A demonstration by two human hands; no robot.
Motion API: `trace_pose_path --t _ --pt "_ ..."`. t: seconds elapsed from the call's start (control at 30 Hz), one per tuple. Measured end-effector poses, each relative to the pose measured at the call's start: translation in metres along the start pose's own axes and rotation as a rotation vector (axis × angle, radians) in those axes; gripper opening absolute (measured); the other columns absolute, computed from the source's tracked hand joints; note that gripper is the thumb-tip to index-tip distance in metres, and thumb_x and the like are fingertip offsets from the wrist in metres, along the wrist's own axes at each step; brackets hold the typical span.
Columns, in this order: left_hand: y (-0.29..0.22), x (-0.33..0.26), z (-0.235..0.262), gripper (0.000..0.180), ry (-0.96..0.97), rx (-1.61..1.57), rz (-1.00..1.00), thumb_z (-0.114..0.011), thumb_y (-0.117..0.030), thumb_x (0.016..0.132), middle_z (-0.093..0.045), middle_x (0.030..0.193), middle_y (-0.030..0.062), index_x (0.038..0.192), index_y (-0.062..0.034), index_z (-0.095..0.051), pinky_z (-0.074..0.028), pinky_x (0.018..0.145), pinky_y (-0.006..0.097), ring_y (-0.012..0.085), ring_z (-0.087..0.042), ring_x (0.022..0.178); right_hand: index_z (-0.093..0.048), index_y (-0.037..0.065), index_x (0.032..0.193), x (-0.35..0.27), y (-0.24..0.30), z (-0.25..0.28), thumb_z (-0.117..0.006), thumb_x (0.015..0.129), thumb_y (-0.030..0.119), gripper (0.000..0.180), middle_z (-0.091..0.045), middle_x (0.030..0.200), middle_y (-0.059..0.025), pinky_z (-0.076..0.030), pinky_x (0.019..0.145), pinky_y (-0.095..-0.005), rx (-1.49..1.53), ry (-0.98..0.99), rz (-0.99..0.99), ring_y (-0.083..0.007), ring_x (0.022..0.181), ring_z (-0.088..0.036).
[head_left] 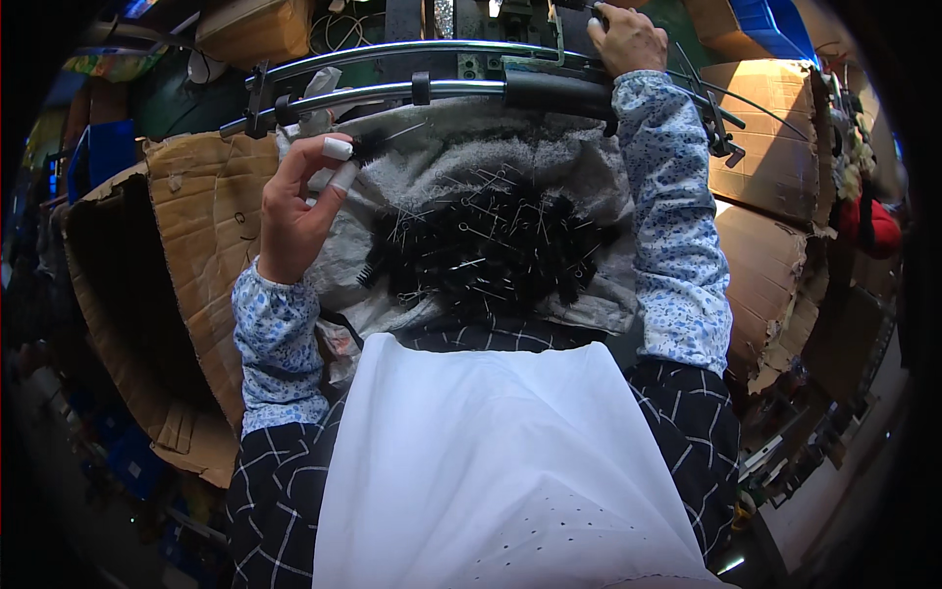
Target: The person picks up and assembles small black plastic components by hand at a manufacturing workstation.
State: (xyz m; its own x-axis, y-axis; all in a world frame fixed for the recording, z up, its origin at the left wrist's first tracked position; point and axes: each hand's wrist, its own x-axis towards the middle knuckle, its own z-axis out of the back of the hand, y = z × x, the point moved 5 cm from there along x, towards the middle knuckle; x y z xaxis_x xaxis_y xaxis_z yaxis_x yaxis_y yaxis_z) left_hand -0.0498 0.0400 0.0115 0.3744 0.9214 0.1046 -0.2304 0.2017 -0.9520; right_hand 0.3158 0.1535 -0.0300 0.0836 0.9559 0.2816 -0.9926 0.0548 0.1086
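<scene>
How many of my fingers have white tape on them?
2, both on the left hand: one taped fingertip pinching a small black brush, the other just below it. The right hand shows no tape, though its fingertips are hidden.

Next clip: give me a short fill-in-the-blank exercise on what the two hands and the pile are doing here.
The left hand pinches one small black ____ between taped fingertips.
The pile of black brushes lies on a grey ____.
The right hand reaches up to the ____ above the metal bars.

Missing words: brush; cloth; machine
</scene>
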Motion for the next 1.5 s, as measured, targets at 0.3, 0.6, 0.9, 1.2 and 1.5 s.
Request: trace_pose_path --t 0.3,0.6,0.9,1.2,1.5 --pt "-0.003 0.024 -0.026 0.034 0.07 -0.027 -0.093 -0.059 0.006 0.076 -0.06 0.101 0.008 0.109 -0.0022 -0.052 -0.05 0.081 0.028 0.0174 -0.06 0.096 -0.069 0.018 0.089 0.033 -0.066 0.021 -0.057 0.08 0.022 0.016 -0.064 0.087 -0.0083 -0.048 0.075 -0.0388 -0.163 0.049 0.142 -0.0287 0.085 -0.061" --pt "-0.013 0.032 -0.067 0.038 -0.114 -0.141 -0.172 -0.06 0.009 0.071 -0.057 0.107 0.0076 0.106 -0.0025 -0.051 -0.047 0.085 0.027 0.016 -0.059 0.095 -0.057 0.009 0.112 -0.075 0.099 0.075 -0.055 0.09 0.021 0.026 -0.063 0.092 -0.0126 -0.05 0.07 -0.0323 0.584 0.449 0.357 -0.0265 0.078 -0.062" --pt "-0.004 0.001 -0.06 0.033 -0.047 -0.219 -0.025 -0.057 0.01 0.075 -0.054 0.11 0.0082 0.106 -0.0001 -0.05 -0.044 0.089 0.027 0.0155 -0.055 0.102 -0.059 0.015 0.104 -0.109 0.159 0.092 -0.069 0.072 0.01 0.035 -0.056 0.097 -0.0055 -0.05 0.063 -0.0324 0.497 0.282 0.565 -0.0223 0.078 -0.061" --pt "0.033 -0.06 -0.041 0.041 0.156 0.285 0.374 -0.063 -0.016 0.082 -0.054 0.105 0.0182 0.112 0.0015 -0.041 -0.044 0.081 0.036 0.0292 -0.056 0.096 -0.065 0.015 0.096 -0.045 0.069 0.057 -0.059 0.084 0.023 0.015 -0.064 0.074 -0.0037 -0.051 0.061 -0.0332 0.212 -0.195 0.269 -0.0197 0.071 -0.063" --pt "0.075 -0.1 -0.072 0.061 0.435 0.318 0.595 -0.062 -0.018 0.077 -0.049 0.113 0.0291 0.125 0.004 -0.029 -0.041 0.09 0.041 0.0417 -0.05 0.106 -0.067 0.019 0.1 -0.005 0.014 0.013 -0.057 0.086 0.024 0.019 -0.067 0.09 -0.0026 -0.051 0.077 -0.035 -0.132 -0.137 0.133 -0.0244 0.084 -0.063"
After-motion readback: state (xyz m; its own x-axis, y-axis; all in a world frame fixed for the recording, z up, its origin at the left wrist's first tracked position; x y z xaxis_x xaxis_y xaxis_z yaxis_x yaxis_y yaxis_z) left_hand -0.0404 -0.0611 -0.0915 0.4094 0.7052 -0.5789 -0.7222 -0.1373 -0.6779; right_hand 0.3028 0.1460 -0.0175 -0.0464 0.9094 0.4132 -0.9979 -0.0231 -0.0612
